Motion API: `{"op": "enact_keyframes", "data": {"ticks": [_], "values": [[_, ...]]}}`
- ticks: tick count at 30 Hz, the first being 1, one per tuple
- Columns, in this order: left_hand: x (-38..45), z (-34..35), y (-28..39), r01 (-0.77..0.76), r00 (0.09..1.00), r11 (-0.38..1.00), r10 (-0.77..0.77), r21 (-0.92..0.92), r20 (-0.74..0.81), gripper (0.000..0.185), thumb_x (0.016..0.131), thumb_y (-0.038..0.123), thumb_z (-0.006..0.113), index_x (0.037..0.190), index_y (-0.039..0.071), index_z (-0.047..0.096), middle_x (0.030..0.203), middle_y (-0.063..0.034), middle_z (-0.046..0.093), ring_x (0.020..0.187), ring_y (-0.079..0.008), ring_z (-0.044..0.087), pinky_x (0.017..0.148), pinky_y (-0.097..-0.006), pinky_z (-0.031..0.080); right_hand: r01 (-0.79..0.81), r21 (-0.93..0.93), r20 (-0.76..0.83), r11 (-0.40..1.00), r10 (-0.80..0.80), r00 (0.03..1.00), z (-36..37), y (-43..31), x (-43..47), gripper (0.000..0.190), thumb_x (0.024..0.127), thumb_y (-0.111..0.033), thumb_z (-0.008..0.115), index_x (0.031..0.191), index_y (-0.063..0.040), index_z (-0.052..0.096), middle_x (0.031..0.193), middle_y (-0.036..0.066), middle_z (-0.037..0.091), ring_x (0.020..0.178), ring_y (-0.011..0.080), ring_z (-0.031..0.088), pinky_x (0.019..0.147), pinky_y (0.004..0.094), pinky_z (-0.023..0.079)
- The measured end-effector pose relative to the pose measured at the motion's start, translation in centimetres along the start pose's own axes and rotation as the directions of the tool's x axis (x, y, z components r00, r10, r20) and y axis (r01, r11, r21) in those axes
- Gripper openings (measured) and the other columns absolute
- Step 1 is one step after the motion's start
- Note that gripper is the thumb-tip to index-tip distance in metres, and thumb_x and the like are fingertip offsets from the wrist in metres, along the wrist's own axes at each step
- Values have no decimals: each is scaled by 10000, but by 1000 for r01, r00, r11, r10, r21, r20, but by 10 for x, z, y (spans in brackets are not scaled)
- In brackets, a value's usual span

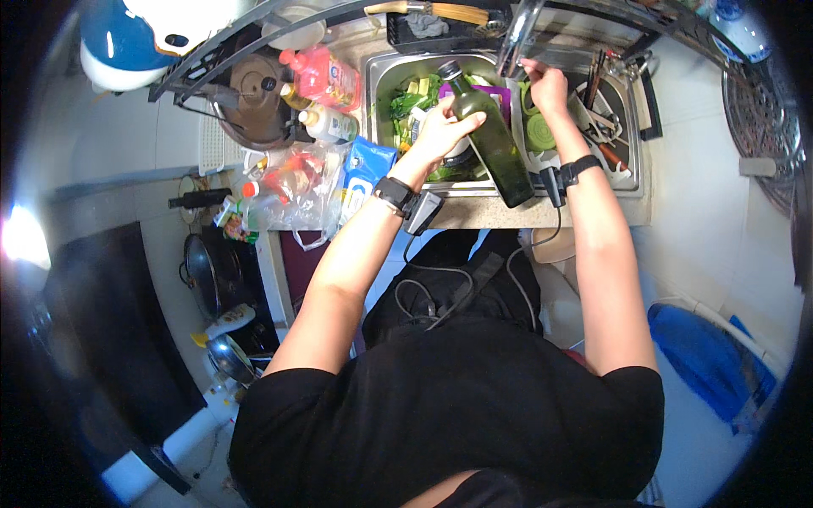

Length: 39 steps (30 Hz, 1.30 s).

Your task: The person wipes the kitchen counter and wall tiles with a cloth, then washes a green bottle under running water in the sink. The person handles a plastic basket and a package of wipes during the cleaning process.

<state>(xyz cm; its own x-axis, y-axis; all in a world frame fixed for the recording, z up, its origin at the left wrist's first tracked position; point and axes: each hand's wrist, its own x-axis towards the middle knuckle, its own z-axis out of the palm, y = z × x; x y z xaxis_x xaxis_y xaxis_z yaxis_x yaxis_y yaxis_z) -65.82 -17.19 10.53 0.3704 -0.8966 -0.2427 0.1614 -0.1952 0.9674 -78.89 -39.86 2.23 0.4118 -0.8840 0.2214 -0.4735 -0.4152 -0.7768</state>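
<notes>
My left hand is closed around a dark green glass bottle with a black cap. The bottle tilts over the front of the sink's left basin, its base towards me. Chopped leafy greens lie in that basin, with a purple-edged item behind the bottle. A white labelled container is partly hidden by my left hand. My right hand is raised beside the end of the chrome faucet, fingers curled. Whether it touches the faucet or grips anything is unclear.
In the right basin are a green coiled item and several utensils. Left of the sink stand a pink pump bottle, a white bottle, a blue wipes pack and plastic bags. A black rack arches overhead.
</notes>
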Motion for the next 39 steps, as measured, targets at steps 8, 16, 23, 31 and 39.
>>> {"op": "enact_keyframes", "data": {"ticks": [8,16,23,31,39], "values": [[16,24,11,35,999,991,-40,-125,-31,385,908,248,771,1228,71,649,1096,-1,696,951,-91,641,841,-252,521,-26,-21,131,999,29,991,-2,13,-1,154,939,-195,691,1050,-190,797,910,178,730,831,357,712,725,425,542],[21,40,13,62,993,995,-69,-76,-93,427,868,348,804,1169,79,664,1005,26,682,865,-81,589,771,-247,474,51,-18,233,999,-45,971,-6,19,0,217,933,-262,683,1062,-108,765,924,210,718,903,385,703,783,439,542],[22,40,17,177,976,977,-190,-120,-108,518,843,372,823,1219,58,652,1077,-42,703,966,-126,648,849,-277,514,-142,255,390,956,33,920,-57,0,-25,482,1002,-478,598,1276,-88,667,1202,149,708,1073,276,667,916,364,483],[25,61,4,48,975,932,-122,-358,-188,767,837,321,823,1384,-79,464,1159,-157,674,1019,-201,653,888,-311,525,-423,264,831,867,19,556,-81,-34,-76,819,717,-224,900,1383,-36,461,1238,79,594,1110,222,583,978,345,461],[60,81,7,50,760,963,-210,-266,-615,285,827,179,743,1027,-1,649,891,-85,692,768,-164,640,713,-336,533,-206,223,710,953,-14,704,-72,-52,-94,716,726,-152,858,1331,-15,500,1196,108,636,1104,232,601,983,348,465]]}}
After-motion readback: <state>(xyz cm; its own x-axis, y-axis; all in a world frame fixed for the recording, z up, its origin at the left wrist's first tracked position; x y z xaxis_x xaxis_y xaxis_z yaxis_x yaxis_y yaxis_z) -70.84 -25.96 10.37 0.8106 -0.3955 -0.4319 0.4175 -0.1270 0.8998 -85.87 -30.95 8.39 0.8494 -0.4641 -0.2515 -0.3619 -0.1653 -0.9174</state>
